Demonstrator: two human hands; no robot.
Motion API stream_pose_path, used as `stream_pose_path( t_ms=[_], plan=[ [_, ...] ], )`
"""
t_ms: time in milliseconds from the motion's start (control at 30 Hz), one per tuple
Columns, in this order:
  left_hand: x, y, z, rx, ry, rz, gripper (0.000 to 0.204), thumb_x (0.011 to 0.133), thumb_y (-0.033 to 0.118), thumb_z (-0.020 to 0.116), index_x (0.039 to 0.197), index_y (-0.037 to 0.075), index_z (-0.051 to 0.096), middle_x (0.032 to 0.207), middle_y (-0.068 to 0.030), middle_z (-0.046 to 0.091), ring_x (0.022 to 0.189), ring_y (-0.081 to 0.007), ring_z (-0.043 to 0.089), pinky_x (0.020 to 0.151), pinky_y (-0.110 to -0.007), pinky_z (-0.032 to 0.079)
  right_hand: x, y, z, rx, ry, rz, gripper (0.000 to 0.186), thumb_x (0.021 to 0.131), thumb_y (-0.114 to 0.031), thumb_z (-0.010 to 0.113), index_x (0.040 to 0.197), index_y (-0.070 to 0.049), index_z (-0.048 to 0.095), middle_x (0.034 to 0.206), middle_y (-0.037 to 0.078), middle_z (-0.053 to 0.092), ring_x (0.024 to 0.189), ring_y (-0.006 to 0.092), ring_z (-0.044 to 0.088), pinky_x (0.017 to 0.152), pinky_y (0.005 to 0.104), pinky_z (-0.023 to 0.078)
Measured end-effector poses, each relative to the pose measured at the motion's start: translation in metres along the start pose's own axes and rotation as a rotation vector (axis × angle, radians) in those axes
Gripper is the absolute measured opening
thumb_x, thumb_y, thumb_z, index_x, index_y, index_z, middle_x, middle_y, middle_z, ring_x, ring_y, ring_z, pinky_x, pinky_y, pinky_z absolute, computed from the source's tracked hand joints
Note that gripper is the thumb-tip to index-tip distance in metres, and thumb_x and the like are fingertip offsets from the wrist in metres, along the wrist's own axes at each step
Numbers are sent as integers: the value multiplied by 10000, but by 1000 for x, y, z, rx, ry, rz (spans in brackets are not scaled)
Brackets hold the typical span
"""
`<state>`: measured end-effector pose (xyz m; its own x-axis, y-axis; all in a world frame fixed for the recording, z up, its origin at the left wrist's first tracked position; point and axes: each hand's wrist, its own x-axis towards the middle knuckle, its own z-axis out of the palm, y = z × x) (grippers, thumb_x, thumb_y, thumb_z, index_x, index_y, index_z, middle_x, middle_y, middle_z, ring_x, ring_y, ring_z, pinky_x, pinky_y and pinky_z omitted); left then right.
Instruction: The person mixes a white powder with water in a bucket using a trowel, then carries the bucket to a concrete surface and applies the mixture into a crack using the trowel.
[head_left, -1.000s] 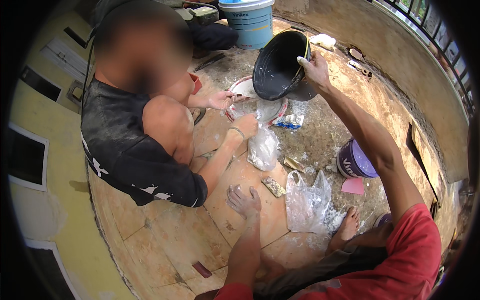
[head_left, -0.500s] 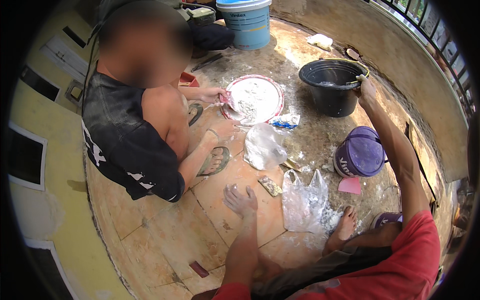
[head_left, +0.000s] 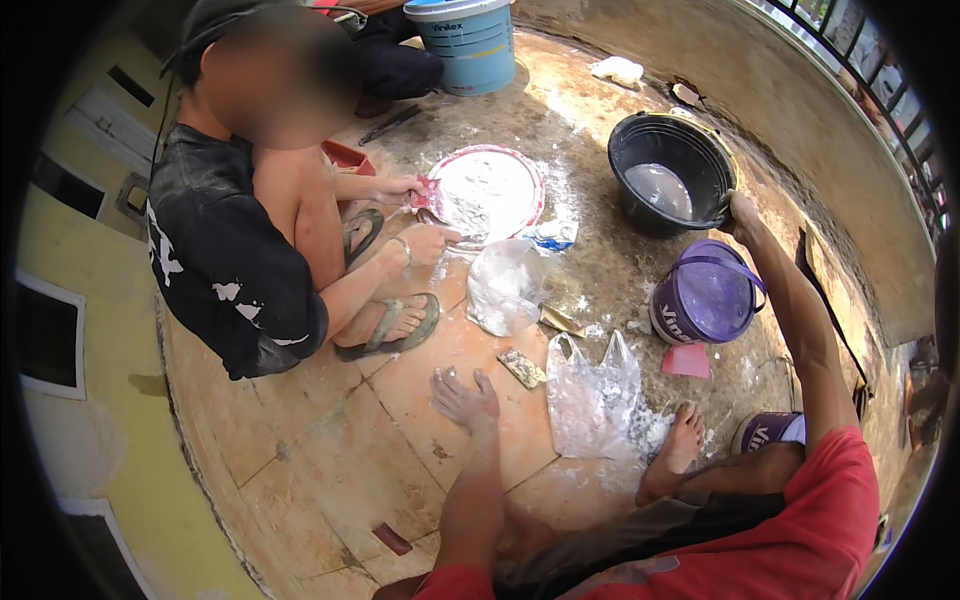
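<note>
My right hand (head_left: 740,212) grips the rim of a black bucket (head_left: 650,145), fingers wrapped over its near right edge. The bucket leans toward me, and some cloudy liquid (head_left: 660,190) shows at its bottom. My left hand (head_left: 466,400) is open with fingers spread, whitened by powder, at the tiled floor, holding nothing. A pale rough block (head_left: 521,368) lies just right of it, beside a crumpled clear plastic bag (head_left: 597,400). A co-worker (head_left: 235,230) holds a red scraper and a thin tool at a round tray (head_left: 541,190) of white powder.
A lidded purple bucket (head_left: 710,290) stands below the black one, with a pink flat piece (head_left: 685,360) beside it. Another clear bag (head_left: 505,285) lies near the tray. A blue bucket (head_left: 470,55) stands at the back. A low wall (head_left: 790,130) runs along the right.
The black bucket has tipped toward me under my right hand, which moved slightly nearer, so its inside now shows. The co-worker's lower hand has moved closer to the tray.
</note>
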<state>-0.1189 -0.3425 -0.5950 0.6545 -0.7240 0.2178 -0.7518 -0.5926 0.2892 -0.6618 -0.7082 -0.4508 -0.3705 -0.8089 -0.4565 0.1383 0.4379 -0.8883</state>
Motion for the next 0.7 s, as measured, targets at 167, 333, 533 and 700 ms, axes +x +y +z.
stream_pose_path(
  t_ms=[167, 333, 533, 700],
  plan=[
    [-1, -4, -2, -8, 5, -13, 624, 927, 414, 685, 1420, 87, 484, 1538, -170, 459, 1509, -364, 373, 1227, -646, 258, -16, 3, 6, -54, -18, 35, 157, 917, -109, 510, 906, -33, 647, 777, 108, 673, 610, 251, 687, 562, 439, 608],
    [-1, -6, -2, -4, 18, 4, 582, 933, 407, 689, 1390, 98, 502, 1535, -170, 462, 1506, -364, 375, 1224, -646, 263, -15, 3, 8, -51, -6, 33, 190, 932, -137, 505, 921, -26, 659, 776, 113, 682, 621, 259, 703, 575, 459, 619],
    [3, 4, -15, -64, 10, 25, 550, 926, 371, 710, 1356, 89, 518, 1517, -177, 467, 1500, -367, 373, 1222, -643, 266, -8, 6, -1, -90, 15, 8, 223, 972, -186, 497, 972, -25, 651, 852, 133, 688, 704, 290, 727, 644, 508, 644],
    [3, 6, -10, -75, 18, 22, 547, 929, 342, 715, 1358, 59, 527, 1506, -189, 474, 1485, -395, 379, 1215, -650, 266, -12, -2, -2, -76, 29, -6, 257, 969, -162, 486, 1022, 25, 655, 923, 172, 707, 768, 334, 745, 699, 543, 656]
  ],
)
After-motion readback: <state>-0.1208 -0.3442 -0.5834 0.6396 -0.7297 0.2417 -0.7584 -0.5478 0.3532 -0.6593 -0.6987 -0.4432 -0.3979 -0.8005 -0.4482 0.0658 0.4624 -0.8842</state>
